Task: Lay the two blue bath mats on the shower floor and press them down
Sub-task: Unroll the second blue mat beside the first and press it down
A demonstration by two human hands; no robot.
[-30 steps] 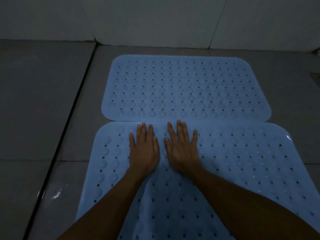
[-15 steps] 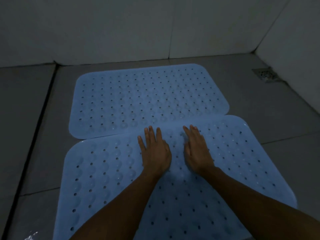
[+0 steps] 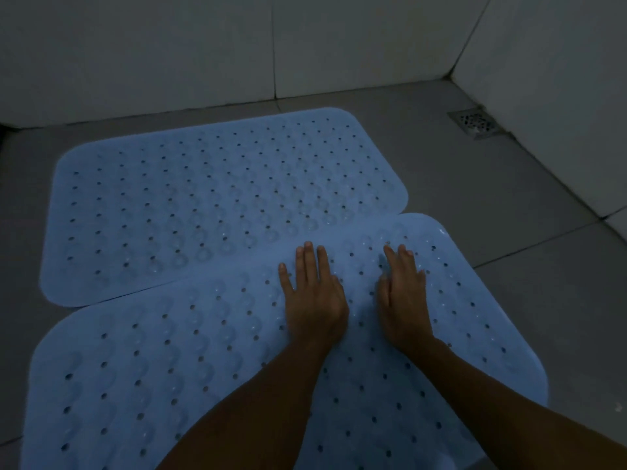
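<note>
Two hands, left hand (image 3: 314,300) and right hand (image 3: 405,300), fingers straight, flat on near blue mat (image 3: 169,368)

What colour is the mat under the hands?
Light blue perforated rubber mat, dotted with small holes; head view.

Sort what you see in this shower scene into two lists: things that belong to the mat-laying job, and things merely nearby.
Belongs to the job:
near blue perforated rubber bath mat
far blue perforated rubber bath mat
left hand, pressing flat
right hand, pressing flat
grey tiled shower floor

Merely nearby:
square metal floor drain
pale tiled wall
</note>
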